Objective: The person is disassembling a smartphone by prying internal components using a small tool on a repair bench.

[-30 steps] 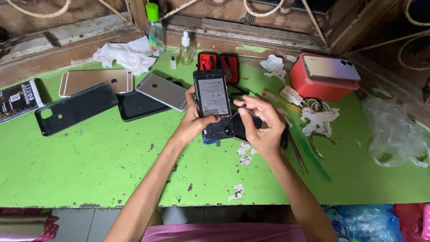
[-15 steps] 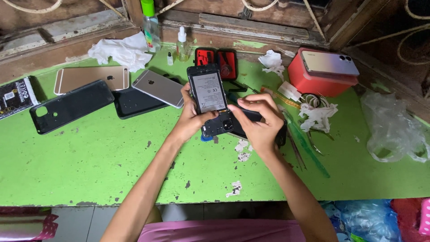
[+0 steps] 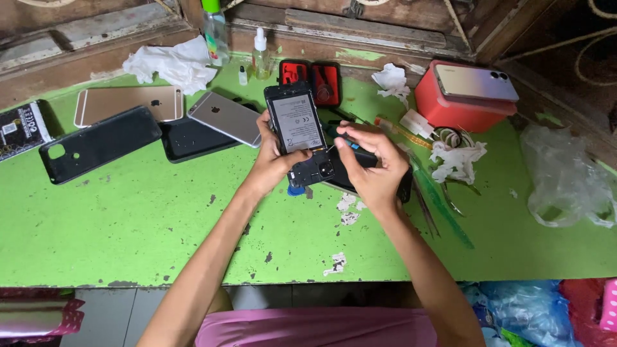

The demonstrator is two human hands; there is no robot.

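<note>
Gripping the opened phone (image 3: 297, 132) upright, left hand (image 3: 273, 164) clasps its side; right hand (image 3: 373, 168) pinches its base.

Phones (image 3: 122, 122) lie upper left on the table (image 3: 128, 231); a box (image 3: 459, 106) upper right carries a phone (image 3: 475, 81); a bag (image 3: 565, 177) lies far right.

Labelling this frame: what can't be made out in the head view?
- Tool tip: hidden under the right hand.
- Opened phone: lower end covered by the left hand and right hand.
- Grey battery label: too small.
- Black package: cut by left edge.
</note>
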